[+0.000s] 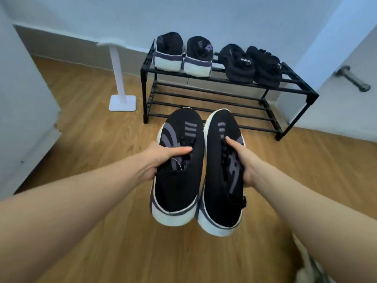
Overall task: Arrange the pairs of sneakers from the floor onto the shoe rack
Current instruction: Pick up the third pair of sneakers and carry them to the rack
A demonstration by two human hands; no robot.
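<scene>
Holding one black sneaker in each hand, the person is keeping the pair side by side above the wooden floor, toes pointing toward the shoe rack. The left hand is grasping the left sneaker across its laces, thumb lying over the tongue; the right hand is grasping the right sneaker from its outer side, thumb resting along the lace line. Both shoes are showing white soles and grey-purple stripes, and their inner edges are sitting just beside each other, nearly touching.

The rack is standing against the pale wall, a black frame with two tiers of bars. Its top tier is already carrying two pairs — a matching black-and-white pair on the left with heels facing out, and an all-black pair on the right. The lower tier is lying bare, and the toes of the held sneakers are overlapping its front bars in the view.

A white stand with a square base is standing on the floor just left of the rack. A white door with a metal handle is crowding the rack's right end, and a white panel is running along the left edge of the view — nothing is lying between the sneakers and the rack
</scene>
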